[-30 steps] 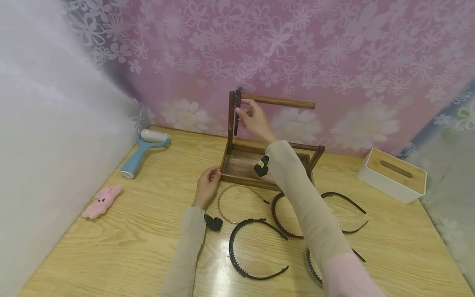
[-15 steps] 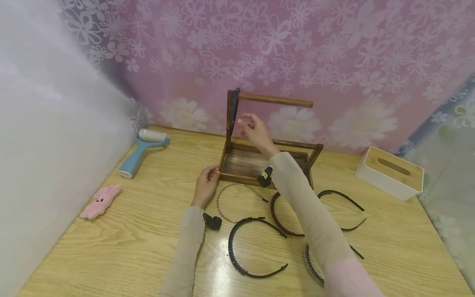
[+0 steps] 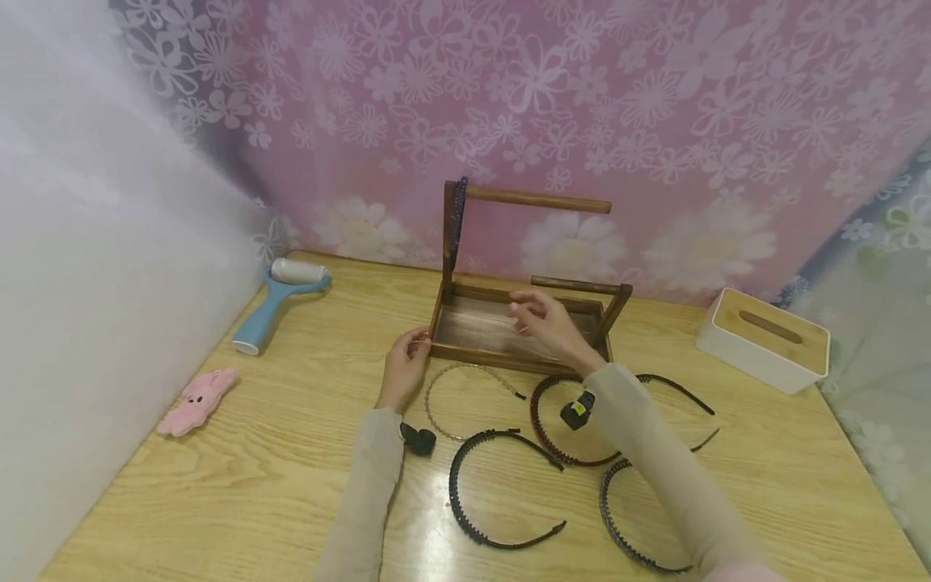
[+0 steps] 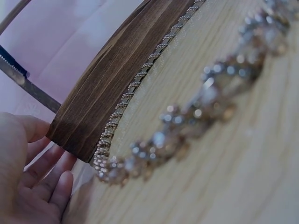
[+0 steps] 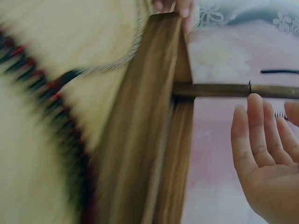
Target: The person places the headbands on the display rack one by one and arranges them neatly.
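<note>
Dark headband (image 3: 457,222) hangs on wooden stand (image 3: 480,356), upper middle of frame. Left hand (image 3: 404,369) pinches stand's corner; right hand (image 3: 554,327) loose, holding nothing, over tray part. One hanging step looks done — next would likely call for lifting black headband (image 3: 456,487), lower middle, off tabletop (image 3: 291,493).

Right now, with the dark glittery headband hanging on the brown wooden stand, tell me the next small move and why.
Probably lower the right hand to the dark red toothed headband: that hand is empty, this headband lies on the pale wooden table in front of the stand, and the left hand holds the stand's corner.
</note>
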`<state>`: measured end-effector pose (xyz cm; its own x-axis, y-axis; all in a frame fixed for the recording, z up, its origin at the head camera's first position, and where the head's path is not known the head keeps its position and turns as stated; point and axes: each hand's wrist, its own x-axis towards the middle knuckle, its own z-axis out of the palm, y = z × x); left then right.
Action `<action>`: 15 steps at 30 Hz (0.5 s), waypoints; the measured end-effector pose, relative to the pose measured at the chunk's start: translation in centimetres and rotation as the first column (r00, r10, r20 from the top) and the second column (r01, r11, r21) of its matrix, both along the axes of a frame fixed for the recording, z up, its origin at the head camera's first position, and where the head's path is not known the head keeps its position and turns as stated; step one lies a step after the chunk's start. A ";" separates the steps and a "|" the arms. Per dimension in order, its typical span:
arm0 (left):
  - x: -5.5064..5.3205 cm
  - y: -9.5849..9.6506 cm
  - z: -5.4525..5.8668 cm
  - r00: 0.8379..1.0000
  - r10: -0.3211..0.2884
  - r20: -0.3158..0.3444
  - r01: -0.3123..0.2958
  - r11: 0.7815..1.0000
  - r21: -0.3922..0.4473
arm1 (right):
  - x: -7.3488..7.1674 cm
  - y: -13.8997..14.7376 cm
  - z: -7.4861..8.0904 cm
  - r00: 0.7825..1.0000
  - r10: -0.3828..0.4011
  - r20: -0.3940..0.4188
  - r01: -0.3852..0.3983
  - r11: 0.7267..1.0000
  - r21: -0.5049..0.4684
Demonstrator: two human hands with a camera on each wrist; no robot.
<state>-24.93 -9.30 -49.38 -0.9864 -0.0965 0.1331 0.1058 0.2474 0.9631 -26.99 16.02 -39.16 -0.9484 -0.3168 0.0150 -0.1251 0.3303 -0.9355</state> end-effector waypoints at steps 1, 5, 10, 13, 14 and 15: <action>0.1 0.0 0.0 1.000 -0.001 0.002 0.001 1.000 0.001 | 0.4 1.0 -0.4 1.000 0.000 0.003 0.000 1.000 0.017; 0.2 0.2 0.0 1.000 -0.014 0.006 0.014 1.000 0.025 | 1.8 5.4 -1.8 1.000 -0.004 0.013 0.003 0.996 0.090; 0.1 0.3 0.0 1.000 -0.016 0.014 0.014 0.994 0.108 | 3.4 10.7 -2.6 1.000 -0.020 0.011 0.017 0.980 0.198; -0.1 0.2 -0.2 0.999 0.003 0.032 -0.007 0.992 0.128 | 4.3 13.2 -2.8 0.999 -0.037 0.000 0.036 0.967 0.251; -0.1 0.2 -0.2 0.999 0.005 0.034 -0.009 0.991 0.131 | 4.7 14.0 -2.9 0.999 -0.045 -0.004 0.044 0.965 0.259; -0.1 0.1 -0.2 0.999 0.004 0.039 -0.009 0.991 0.131 | 5.0 14.7 -3.0 0.999 -0.052 -0.007 0.052 0.964 0.261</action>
<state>-25.06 -9.17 -49.60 -0.9898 -0.1172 0.0813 0.0672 0.1194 0.9906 -21.96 30.71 -42.18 -0.9637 -0.2598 -0.0612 -0.1016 0.5691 -0.8159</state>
